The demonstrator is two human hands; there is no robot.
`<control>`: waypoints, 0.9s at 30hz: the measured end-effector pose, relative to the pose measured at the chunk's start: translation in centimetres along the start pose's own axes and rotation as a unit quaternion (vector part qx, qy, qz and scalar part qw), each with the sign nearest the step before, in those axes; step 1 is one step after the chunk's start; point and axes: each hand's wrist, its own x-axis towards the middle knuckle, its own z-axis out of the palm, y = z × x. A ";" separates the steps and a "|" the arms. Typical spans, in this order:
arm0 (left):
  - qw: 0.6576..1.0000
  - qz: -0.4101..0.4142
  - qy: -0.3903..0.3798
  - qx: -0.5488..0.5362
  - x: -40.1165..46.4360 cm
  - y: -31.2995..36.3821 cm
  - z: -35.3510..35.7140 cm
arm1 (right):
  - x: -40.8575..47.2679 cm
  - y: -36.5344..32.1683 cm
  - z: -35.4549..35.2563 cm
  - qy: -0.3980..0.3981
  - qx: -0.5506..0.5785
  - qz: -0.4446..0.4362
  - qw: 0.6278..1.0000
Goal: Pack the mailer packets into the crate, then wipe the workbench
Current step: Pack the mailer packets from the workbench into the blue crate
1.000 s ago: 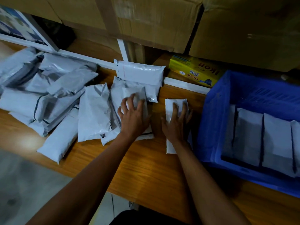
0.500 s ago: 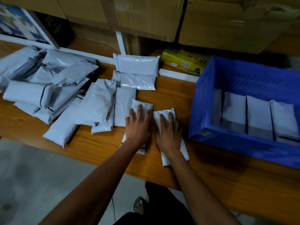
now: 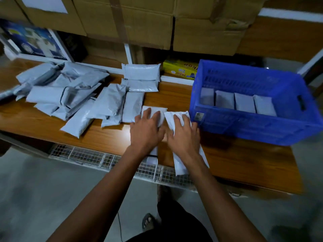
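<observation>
My left hand (image 3: 146,131) lies on one mailer packet (image 3: 153,112), fingers spread and pressing it to the workbench (image 3: 244,165); my right hand (image 3: 184,137) rests beside it on a second packet (image 3: 181,167), fingers curling over its far end, just left of the blue crate (image 3: 262,130); both packets overhang the bench's near edge; four packets (image 3: 243,103) stand upright in a row inside the crate; further left of the crate, a loose heap of grey packets (image 3: 70,96) covers the bench; behind the crate's left corner sits a yellow box (image 3: 180,69); cardboard cartons (image 3: 139,20) stand beyond.
</observation>
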 end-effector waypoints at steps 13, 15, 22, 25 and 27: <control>0.994 0.093 0.021 -0.060 8.8 20.6 -3.5 | 7.3 16.5 -13.4 0.088 -0.004 0.075 0.993; 0.992 0.114 0.014 -0.061 10.7 24.9 -1.7 | 9.0 21.3 -14.1 0.080 -0.011 0.097 0.992; 0.990 0.117 -0.064 -0.051 20.7 36.7 4.6 | 17.6 35.1 -14.6 0.015 -0.011 0.147 0.989; 0.988 0.112 -0.101 -0.020 24.2 39.4 8.0 | 20.8 38.4 -12.9 -0.032 -0.019 0.154 0.987; 0.986 0.117 -0.117 -0.005 25.6 40.6 10.2 | 22.4 40.3 -11.4 -0.071 -0.021 0.158 0.985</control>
